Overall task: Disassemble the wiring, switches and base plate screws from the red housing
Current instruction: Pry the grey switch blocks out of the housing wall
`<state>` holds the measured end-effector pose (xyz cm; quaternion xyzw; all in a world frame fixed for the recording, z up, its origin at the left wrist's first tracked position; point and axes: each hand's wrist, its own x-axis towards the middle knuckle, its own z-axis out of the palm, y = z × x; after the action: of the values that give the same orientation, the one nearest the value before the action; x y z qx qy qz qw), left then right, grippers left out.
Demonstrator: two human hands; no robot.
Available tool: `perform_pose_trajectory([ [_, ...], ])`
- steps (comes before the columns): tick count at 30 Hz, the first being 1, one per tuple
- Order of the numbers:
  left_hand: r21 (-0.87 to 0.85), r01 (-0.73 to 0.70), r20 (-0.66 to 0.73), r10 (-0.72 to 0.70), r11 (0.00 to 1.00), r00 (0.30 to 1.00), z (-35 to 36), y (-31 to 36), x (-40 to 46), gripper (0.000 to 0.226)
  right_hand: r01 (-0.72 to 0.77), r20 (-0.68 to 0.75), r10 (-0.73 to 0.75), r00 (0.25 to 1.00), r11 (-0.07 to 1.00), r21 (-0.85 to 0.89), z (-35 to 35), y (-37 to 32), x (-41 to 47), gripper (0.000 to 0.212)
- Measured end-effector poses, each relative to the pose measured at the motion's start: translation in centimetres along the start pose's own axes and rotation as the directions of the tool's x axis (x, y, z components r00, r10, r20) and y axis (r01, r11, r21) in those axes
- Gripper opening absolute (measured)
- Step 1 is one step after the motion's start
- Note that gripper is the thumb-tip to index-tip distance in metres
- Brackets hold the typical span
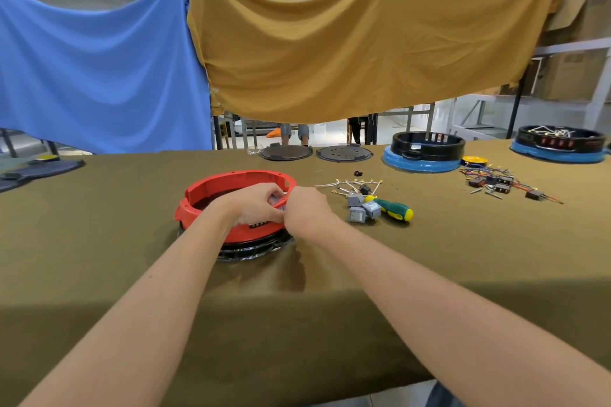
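The worktop [99, 241] is covered by an olive-brown cloth. Near its middle the red housing [211, 190] is seated on a black base. Just to its right, three grey switches [362, 208], white wires [347, 183] and a green-and-yellow screwdriver [395, 208] are laid together. Two dark round plates [344, 153] are set at the far edge, beside two black housings on blue rings [426, 150]. Loose coloured wires and black switches [496, 183] are scattered at the right.

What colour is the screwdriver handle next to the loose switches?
Green with yellow ends, on the screwdriver beside the grey switches; head view shows it.
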<state>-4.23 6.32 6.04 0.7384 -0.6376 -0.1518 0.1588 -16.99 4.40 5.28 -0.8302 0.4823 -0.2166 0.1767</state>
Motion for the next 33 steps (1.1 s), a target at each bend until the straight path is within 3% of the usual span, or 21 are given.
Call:
perform_pose_trajectory([
  [5,-0.043,-0.007,-0.012,0.006,0.999,1.0,0.0,0.0,0.0,0.042,0.124,-0.08,-0.128,0.989,0.991,-0.054,2.4,-0.4,-1.0,0.026],
  [10,-0.058,0.02,0.01,-0.019,0.998,1.0,-0.1,0.0,-0.1,0.054,-0.197,-0.051,0.216,0.975,0.947,0.255,3.4,0.1,-1.1,0.042],
  [13,-0.058,0.026,0.021,-0.025,0.998,0.999,-0.1,-0.1,-0.1,0.061,-0.254,-0.013,0.285,0.958,0.873,0.417,4.0,0.1,-1.0,0.036],
  [17,-0.067,0.024,0.022,-0.023,0.997,1.0,-0.1,0.0,0.0,0.059,-0.22,-0.052,0.279,0.959,0.846,0.486,4.5,0.6,-1.2,0.03],
  [23,-0.059,0.017,0.017,-0.016,0.998,1.0,-0.2,0.2,-0.2,0.054,-0.215,-0.017,0.249,0.968,0.869,0.445,3.6,1.2,-1.3,0.029],
  [27,-0.03,0.007,0.009,-0.007,1.0,1.0,-0.1,0.1,-0.2,0.05,-0.148,0.082,0.136,0.987,0.973,0.175,1.5,1.7,-0.5,0.038],
  [30,-0.022,0.002,0.004,-0.001,1.0,1.0,-0.1,0.2,-0.2,0.046,-0.057,0.065,0.057,0.996,0.998,-0.001,1.3,1.0,-0.4,0.044],
  [33,-0.041,0.005,0.003,-0.005,0.999,1.0,-0.1,0.1,-0.3,0.047,-0.087,0.023,0.086,0.996,0.993,0.083,2.6,0.6,-0.5,0.046],
])
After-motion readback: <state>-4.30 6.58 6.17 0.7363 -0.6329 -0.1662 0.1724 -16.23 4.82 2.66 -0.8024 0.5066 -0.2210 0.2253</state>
